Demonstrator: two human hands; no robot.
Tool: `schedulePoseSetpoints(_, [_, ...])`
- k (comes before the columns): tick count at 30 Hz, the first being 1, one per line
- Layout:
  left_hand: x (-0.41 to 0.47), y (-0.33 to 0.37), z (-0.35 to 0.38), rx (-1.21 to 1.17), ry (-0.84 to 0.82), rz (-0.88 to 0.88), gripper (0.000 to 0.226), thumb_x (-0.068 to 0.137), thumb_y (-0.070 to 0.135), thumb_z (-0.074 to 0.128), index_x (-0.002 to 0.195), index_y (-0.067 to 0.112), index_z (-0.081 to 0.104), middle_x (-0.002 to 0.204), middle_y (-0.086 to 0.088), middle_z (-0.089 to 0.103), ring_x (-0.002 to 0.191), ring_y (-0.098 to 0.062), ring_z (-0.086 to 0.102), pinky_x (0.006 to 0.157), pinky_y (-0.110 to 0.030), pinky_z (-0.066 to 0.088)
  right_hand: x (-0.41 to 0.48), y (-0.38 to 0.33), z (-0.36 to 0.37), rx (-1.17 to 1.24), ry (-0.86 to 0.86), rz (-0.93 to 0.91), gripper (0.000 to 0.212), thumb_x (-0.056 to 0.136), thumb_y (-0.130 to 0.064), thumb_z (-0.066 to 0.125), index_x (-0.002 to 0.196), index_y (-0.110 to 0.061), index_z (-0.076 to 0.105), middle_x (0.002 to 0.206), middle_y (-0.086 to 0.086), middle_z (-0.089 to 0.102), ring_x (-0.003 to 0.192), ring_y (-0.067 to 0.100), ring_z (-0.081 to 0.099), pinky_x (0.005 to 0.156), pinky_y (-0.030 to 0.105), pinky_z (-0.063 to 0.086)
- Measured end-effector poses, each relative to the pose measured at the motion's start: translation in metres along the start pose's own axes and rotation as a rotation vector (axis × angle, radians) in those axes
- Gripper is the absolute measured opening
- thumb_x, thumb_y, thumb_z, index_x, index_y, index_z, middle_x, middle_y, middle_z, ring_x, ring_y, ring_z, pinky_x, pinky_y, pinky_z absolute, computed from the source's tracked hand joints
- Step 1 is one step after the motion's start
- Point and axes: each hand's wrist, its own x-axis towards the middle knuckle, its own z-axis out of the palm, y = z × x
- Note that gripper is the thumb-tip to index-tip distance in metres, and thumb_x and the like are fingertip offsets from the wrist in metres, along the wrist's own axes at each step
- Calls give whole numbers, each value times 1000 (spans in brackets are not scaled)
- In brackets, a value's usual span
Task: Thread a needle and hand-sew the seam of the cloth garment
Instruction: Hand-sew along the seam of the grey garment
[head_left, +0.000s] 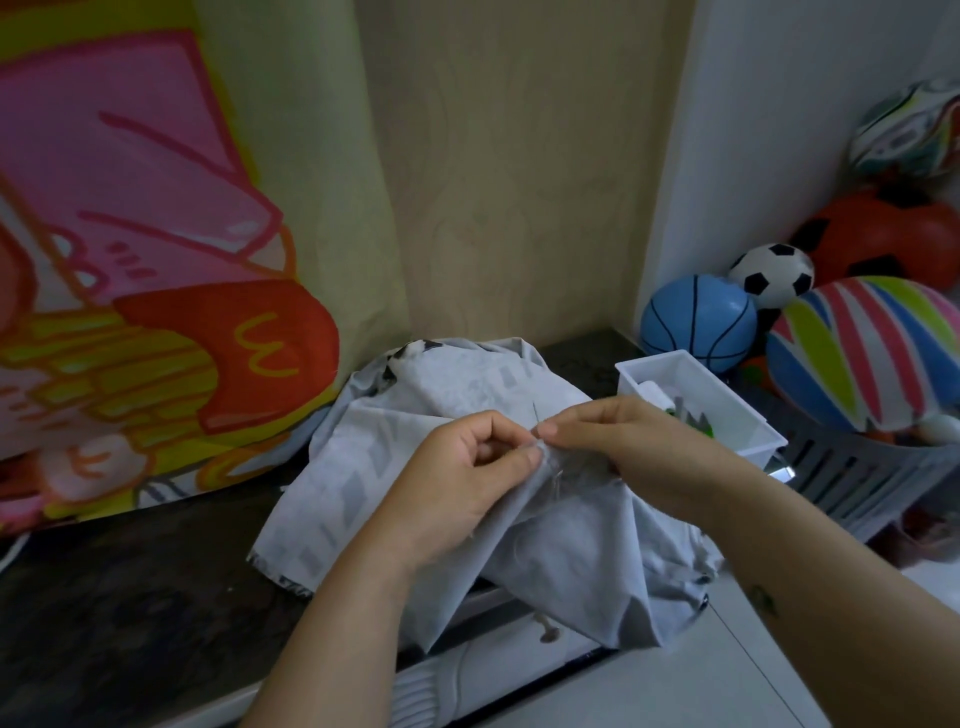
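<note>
Pinching a raised fold of the grey patterned garment (561, 561) between thumb and curled forefinger of the left hand (462, 478), other fingers tucked in. Gripping the needle (535, 414), upright just above that fold, with thumb and forefinger of the right hand (639, 447), nearly closed. Draped over the dark countertop (130, 597) edge, beside a white tray (727, 395).

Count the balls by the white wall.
5: blue basketball-style ball, black-and-white football above it, orange-and-black ball behind, striped ball in grey basket, patterned ball topmost. More may be hidden.
</note>
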Motion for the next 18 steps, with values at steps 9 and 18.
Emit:
schedulePoseSetpoints(9, [-1,4,-2,-28,-27,-28,20,88,8,62,72,19,64,59,14,61,58,4,55,56,-10,41,7,-7,-9,820,278,59,11,97,-12,46,98,-8,56,82,6,68,53,11,59,43,22,48])
schedulePoseSetpoints(18, [-1,3,-6,-96,-60,-99,12,70,27,63,59,28,65,61,5,52,65,-10,45,62,-26,35,13,16,-21,-168,715,-307,16,97,-28,47,94,-17,57,77,-15,71,80,-3,59,79,26,45])
